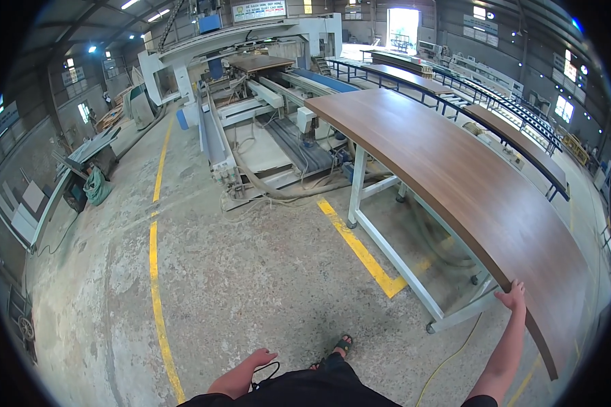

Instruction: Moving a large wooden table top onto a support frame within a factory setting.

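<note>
A long, thick brown wood-grain panel (448, 176) lies on a pale metal stand (395, 268), running from the middle of the view to the lower right. My right hand (514, 296) grips the panel's near long edge, with its fingers on the top face and its thumb spread at the side. Low in the middle, my left hand (262, 357) hangs away from the panel. Its fingers look loosely extended, and I see nothing in them. Below it curves a thin black cord (270, 372).
A large white-framed machine (251, 41) stands ahead, with hoses on the floor before it. Roller conveyors (455, 102) carrying panels run along the right. A workbench (81, 159) with a green bag (97, 187) is at left. Yellow lines (157, 285) and a yellow cable (448, 361) cross the floor.
</note>
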`<state>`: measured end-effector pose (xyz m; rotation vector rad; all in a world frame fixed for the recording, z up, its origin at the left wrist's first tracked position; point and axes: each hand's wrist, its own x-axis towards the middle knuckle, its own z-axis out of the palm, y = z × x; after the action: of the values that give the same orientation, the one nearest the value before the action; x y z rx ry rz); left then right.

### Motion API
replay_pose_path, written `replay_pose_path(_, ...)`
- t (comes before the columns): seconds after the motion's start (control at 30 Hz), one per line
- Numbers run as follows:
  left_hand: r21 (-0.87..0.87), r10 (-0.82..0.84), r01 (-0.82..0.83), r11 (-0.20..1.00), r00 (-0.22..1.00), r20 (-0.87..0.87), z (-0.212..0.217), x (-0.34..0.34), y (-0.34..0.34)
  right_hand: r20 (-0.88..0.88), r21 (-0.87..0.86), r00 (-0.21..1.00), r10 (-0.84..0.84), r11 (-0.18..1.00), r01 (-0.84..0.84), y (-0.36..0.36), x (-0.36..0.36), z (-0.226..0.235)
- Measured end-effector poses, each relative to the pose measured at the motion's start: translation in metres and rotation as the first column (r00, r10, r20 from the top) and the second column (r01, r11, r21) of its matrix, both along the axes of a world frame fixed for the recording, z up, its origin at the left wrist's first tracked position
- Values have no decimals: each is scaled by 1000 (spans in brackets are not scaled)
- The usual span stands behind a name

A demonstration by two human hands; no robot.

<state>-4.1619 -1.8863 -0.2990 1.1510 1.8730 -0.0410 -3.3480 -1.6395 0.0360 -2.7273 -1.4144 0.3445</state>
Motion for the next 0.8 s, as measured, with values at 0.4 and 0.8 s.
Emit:
replay_pose_path(0.4,-16,-4,4,1000,1000,4,-8,4,-3,12,-13,1000,3,1000,-3,0,1,0)
replay_pose_path(0.8,-1,-2,2,1000,1000,25,-13,10,0,-19,9,1000,12,1000,-12,-1,6,-2)
